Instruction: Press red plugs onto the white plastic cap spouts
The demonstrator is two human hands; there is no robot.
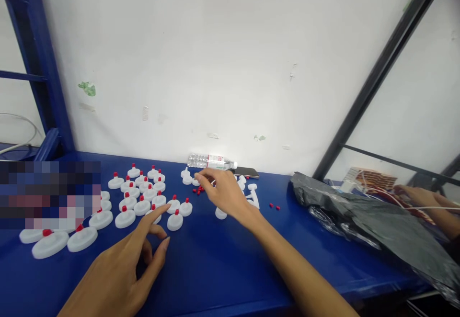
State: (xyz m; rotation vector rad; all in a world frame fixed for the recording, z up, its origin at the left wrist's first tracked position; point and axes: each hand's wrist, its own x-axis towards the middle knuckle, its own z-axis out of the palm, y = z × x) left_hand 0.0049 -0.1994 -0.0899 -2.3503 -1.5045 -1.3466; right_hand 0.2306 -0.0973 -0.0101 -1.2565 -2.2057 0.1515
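Note:
My left hand [124, 262] hovers over the blue table, thumb and index finger spread apart, with nothing held. Its index fingertip is beside several white spout caps with red tips [175, 221]. Further off, my right hand [221, 190] reaches over the table with its fingers bent together. Its fingertips meet at a white spout cap [196, 182]; the hand hides part of the grip. Next to it are white caps without red tips [187, 180]. Small loose red tips [199, 190] lie below my right fingers, and a single white cap [221, 213] sits under my wrist.
A clear bottle [215, 162] and a dark phone [246, 172] lie by the wall. White pieces [254, 195] and two red tips [274, 206] are right of my hand. A grey plastic bag [359, 221] covers the right side. Another person's hand [419, 197] shows far right.

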